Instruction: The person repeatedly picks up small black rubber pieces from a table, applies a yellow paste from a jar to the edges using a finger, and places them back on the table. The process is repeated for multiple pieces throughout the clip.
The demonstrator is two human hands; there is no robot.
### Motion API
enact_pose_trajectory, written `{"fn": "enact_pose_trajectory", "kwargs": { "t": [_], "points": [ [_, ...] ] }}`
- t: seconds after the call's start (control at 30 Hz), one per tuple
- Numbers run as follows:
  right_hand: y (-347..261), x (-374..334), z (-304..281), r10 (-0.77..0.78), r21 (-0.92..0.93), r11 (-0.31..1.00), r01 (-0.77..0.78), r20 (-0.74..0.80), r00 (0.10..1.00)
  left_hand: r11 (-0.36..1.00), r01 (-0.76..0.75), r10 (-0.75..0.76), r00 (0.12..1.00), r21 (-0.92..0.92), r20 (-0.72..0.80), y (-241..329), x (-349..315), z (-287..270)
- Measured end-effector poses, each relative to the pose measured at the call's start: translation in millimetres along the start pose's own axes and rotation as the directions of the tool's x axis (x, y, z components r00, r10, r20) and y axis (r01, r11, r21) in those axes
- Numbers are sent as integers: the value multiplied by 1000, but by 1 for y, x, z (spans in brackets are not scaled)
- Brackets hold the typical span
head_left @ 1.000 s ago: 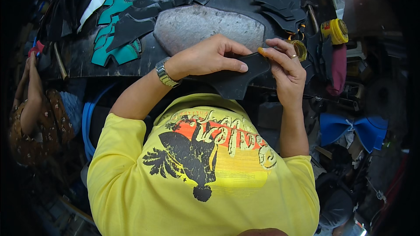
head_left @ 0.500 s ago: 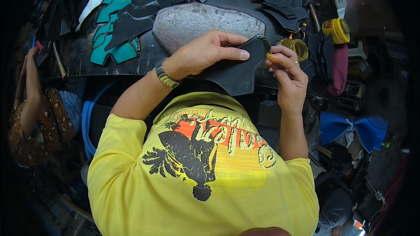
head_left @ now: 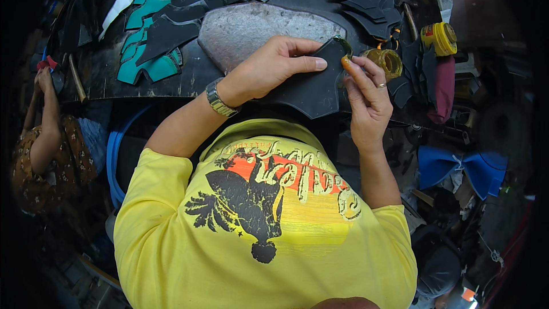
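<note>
My left hand (head_left: 277,68) grips a flat black leather-like cut piece (head_left: 309,91), thumb on top and the other fingers mostly hidden beneath. The piece has a curved outline, and a shiny wet strip runs along its upper right edge. At that edge is my right hand (head_left: 366,94), with an amber, glue-like coat on its index fingertip, which touches the rim. Its thumb stays apart from that finger, and nothing is held. Just beyond the right hand, a see-through jar (head_left: 390,63) stained amber lies with its mouth toward me.
A grey stone slab (head_left: 269,26) lies on the dark table. Teal and black cut pieces (head_left: 166,40) overlap at the left; more black pieces (head_left: 372,11) are stacked at the right, near a yellow tub (head_left: 439,40). Another person (head_left: 54,149) works at far left.
My right hand has moved left and slightly up along the edge of the black piece. The piece has tilted and risen a little in my left hand.
</note>
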State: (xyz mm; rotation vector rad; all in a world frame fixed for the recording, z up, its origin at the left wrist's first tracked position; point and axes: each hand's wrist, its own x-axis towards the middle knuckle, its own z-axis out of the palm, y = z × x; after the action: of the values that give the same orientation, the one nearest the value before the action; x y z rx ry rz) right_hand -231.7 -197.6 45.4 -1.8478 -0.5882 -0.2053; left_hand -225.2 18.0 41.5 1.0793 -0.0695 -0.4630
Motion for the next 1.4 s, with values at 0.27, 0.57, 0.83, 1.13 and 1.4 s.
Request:
{"fn": "enact_pose_trajectory", "kwargs": {
  "t": [0.27, 0.57, 0.83, 1.13, 1.4],
  "points": [
    [-1, -7, 3, -73, 5, 997, 73, 49, 996, 987, 22, -23, 1000, -160, 2, -5, 4, -2],
    [-2, -21, 0, 3, 184, 983, -13, 58, 998, 977, 66, -66, 998, -205, 8, -3, 5, -9],
    [0, -29, -8, -12, 102, 995, 10, 24, 1000, 990, -140, 135, 979, -27, -150, 1, 7, -18],
    [13, -18, 2, -46, 191, 981, 35, 52, 998, 961, -197, 247, 928, 195, -279, 5, -2, -30],
    [9, -2, 41, 220, 475, 830, -292, 203, 954, 925, -324, 375, 864, 200, -336, -2, -4, -37]
  ]
}}
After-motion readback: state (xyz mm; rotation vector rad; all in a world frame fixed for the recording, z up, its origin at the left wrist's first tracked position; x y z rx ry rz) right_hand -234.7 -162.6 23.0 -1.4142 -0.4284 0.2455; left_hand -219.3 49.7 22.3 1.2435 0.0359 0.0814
